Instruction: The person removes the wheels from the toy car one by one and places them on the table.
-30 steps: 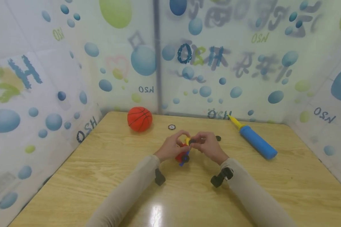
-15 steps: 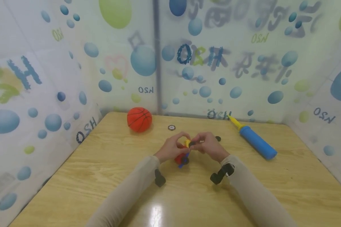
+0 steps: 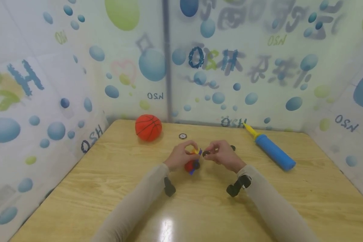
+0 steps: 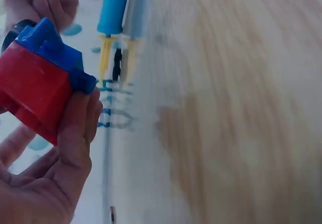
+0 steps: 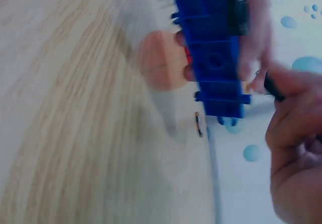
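Observation:
My left hand (image 3: 179,157) grips a small toy truck (image 3: 190,166) over the table. It has a red body (image 4: 35,83), a yellow part near the fingertips, and a blue chassis (image 5: 214,58) whose underside faces the right wrist camera. One black wheel (image 5: 237,12) sits on the chassis, while bare blue pegs (image 5: 246,99) stick out at the other end. Just to the right, my right hand (image 3: 225,156) pinches a loose black wheel (image 3: 205,153) between thumb and fingers, a small gap away from the truck.
Behind the right hand lies a black disc (image 3: 233,147), partly hidden. A red toy basketball (image 3: 148,127) is at back left, with a round chip (image 3: 183,136) beside it. A blue hand pump (image 3: 273,151) with a yellow nozzle lies at right. Patterned curtains enclose the wooden table (image 3: 199,211).
The wheel in my right hand was up against the truck and is now drawn slightly right, apart from it. My left hand has tilted the truck, showing more of its blue chassis.

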A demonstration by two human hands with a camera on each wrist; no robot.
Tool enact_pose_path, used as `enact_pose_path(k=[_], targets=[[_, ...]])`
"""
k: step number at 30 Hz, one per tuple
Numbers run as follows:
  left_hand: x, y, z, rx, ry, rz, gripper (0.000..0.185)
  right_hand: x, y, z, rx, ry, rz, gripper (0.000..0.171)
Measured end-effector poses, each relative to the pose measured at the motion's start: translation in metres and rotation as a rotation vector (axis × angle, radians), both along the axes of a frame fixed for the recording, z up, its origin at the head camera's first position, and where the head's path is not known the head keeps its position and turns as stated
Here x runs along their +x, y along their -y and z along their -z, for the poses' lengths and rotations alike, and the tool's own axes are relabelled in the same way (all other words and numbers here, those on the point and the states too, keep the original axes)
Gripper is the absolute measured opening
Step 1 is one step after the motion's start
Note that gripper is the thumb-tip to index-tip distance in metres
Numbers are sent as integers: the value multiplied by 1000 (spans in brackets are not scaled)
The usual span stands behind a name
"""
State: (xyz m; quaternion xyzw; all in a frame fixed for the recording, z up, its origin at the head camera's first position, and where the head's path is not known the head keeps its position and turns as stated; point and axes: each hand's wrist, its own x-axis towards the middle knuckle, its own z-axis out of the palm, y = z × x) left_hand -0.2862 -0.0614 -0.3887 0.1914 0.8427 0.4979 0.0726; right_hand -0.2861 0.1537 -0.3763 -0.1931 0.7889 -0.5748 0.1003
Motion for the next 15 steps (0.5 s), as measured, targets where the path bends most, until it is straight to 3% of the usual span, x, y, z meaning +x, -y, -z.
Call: enact_pose_path(k=[4, 8, 15], targets=[[0, 9, -8, 2, 27, -32, 46, 2, -2, -7, 28, -57, -26, 17], [-2, 11, -16, 27, 45, -20, 42, 1, -9, -10, 48, -89, 11, 25], [-6, 15, -15, 42, 92, -27, 41, -1, -24, -9, 81, -125, 45, 26]])
